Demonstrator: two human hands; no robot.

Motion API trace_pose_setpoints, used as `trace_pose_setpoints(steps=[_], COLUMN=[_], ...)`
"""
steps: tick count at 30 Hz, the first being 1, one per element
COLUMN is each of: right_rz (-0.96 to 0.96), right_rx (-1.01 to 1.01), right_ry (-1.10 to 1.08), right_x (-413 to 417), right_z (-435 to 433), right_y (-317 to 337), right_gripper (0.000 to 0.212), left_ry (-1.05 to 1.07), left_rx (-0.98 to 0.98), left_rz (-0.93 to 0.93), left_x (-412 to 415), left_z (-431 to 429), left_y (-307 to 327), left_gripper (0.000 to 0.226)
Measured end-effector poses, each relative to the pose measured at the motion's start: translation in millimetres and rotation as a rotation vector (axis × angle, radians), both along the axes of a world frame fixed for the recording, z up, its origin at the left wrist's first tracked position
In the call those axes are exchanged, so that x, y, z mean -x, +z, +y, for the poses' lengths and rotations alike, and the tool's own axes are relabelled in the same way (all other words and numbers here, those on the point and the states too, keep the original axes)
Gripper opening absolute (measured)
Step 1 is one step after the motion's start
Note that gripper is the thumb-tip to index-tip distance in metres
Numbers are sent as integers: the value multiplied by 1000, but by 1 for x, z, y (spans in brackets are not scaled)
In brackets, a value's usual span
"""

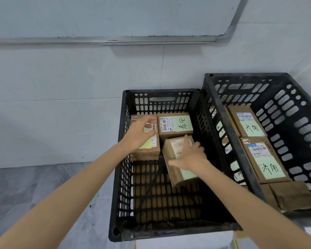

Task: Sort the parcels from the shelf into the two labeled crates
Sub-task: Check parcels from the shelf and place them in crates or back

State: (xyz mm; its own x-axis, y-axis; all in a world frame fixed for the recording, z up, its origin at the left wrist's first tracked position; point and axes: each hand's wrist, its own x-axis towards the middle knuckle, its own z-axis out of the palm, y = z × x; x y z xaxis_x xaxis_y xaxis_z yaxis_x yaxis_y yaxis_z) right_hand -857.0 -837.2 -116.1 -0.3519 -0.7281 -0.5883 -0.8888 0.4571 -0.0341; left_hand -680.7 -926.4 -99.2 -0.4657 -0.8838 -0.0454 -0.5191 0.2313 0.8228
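Two black slotted crates stand side by side. The left crate [123,177] holds three brown cardboard parcels. My left hand [139,133] lies over the back-left parcel [151,151], thumb and fingers curled at its label. My right hand [190,155] grips a tilted parcel [174,175] with a green note, just in front of the back-right parcel [175,126] marked with green handwriting. The right crate [228,133] holds several parcels with green handwritten notes, among them one at the back [246,121] and one in front of it [266,159].
Both crates sit against a pale wall with a metal conduit [104,40] running across it. Grey floor [34,191] shows at the lower left. The left crate's near half shows bare slotted bottom [160,198]. A plain brown parcel [294,196] lies in the right crate's near corner.
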Motion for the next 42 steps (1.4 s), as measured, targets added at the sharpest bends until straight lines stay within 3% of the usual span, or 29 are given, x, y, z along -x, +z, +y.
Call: trace_pose_setpoints(steps=[3, 6, 9, 13, 18, 29, 42], right_rz=[-39, -73, 22, 74, 90, 45, 35], right_rx=[137, 233, 226, 145, 79, 140, 40], right_ry=[57, 265, 503, 646, 676, 620, 665], right_x=[8, 13, 16, 19, 21, 26, 30], right_z=[-10, -20, -26, -29, -37, -48, -58], right_y=[30, 51, 58, 48, 22, -35, -37], right_gripper=[133, 135, 135, 131, 130, 131, 121], left_ry=[10, 17, 20, 23, 33, 26, -12], left_rx=[7, -7, -14, -7, -20, -38, -25], left_rz=[5, 19, 17, 4, 3, -34, -43], left_x=[2, 3, 2, -1, 1, 4, 10], left_z=[2, 1, 1, 0, -1, -12, -18], left_y=[3, 7, 9, 6, 0, -9, -8], left_gripper=[42, 43, 43, 43, 40, 39, 35])
